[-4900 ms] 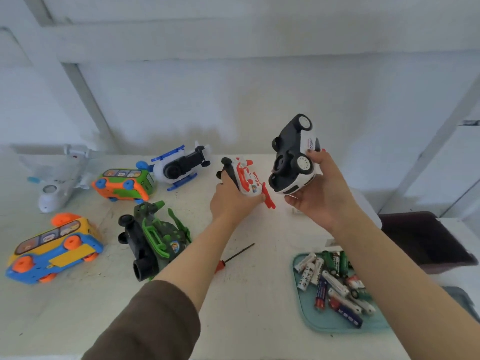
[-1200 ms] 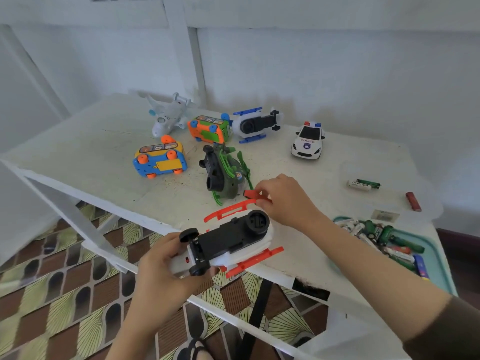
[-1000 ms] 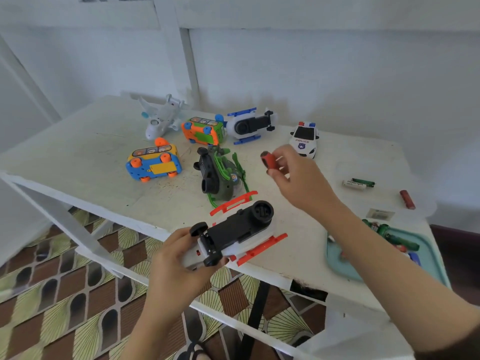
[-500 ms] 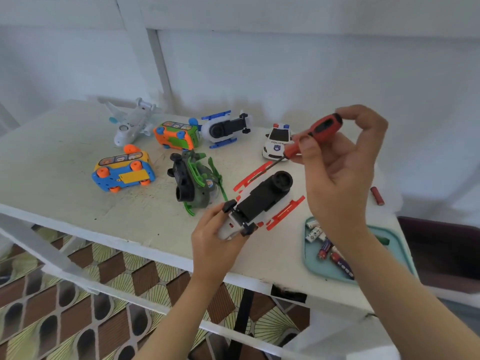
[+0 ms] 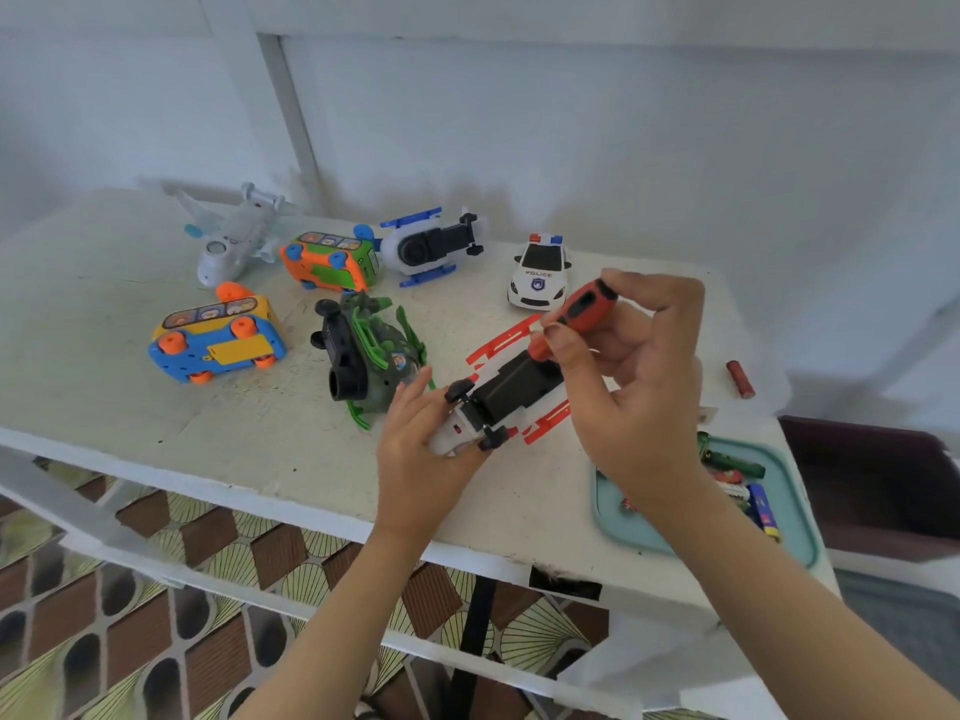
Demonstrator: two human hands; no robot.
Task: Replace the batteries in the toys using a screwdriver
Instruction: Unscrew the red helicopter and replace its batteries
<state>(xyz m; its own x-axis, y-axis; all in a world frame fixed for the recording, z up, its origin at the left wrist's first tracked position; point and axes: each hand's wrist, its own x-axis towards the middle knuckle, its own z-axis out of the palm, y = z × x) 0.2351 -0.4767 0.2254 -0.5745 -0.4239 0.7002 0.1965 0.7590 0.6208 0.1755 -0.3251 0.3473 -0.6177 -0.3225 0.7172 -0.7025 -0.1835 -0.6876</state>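
Observation:
A white toy helicopter with red skids (image 5: pixel 506 394) lies upside down, its black underside up, over the near middle of the white table (image 5: pixel 104 407). My left hand (image 5: pixel 421 459) grips its tail end. My right hand (image 5: pixel 631 376) pinches a red-handled screwdriver (image 5: pixel 574 317) between thumb and fingers, the handle slanting down toward the black underside. The screwdriver's tip is hidden behind my fingers.
Behind stand a green helicopter (image 5: pixel 371 350), a blue-and-yellow bus (image 5: pixel 218 337), an orange bus (image 5: pixel 330 259), a white plane (image 5: pixel 234 239), a blue-and-white helicopter (image 5: pixel 428 246) and a police car (image 5: pixel 540 272). A teal tray (image 5: pixel 795 522) with several batteries sits at right; a red battery (image 5: pixel 740 379) lies beyond it.
My left hand lifted the red helicopter from below the table edge to over the table. My right hand picked up the screwdriver and lowered it onto the toy's underside.

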